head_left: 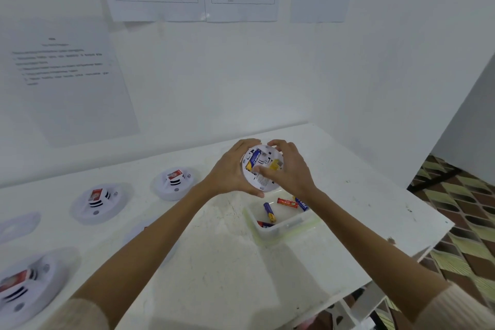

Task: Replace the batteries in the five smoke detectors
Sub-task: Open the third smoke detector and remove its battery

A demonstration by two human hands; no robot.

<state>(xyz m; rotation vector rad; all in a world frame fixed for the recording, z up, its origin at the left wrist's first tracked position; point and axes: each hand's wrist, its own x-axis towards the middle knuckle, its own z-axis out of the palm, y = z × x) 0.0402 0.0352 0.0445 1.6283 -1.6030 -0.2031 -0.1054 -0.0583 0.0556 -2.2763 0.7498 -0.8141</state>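
A white round smoke detector is held up above the table, its back side facing me. Its open battery bay shows a blue and yellow battery and a yellow one. My left hand grips the detector's left rim. My right hand grips its right rim, with the thumb pressed on the back. Below them a clear plastic box holds several loose batteries. Three more detectors lie on the table at the left.
The white table ends in an edge at the right, over a patterned floor. Two flat white round covers lie at the left, one partly under my left forearm. Printed sheets hang on the white wall behind.
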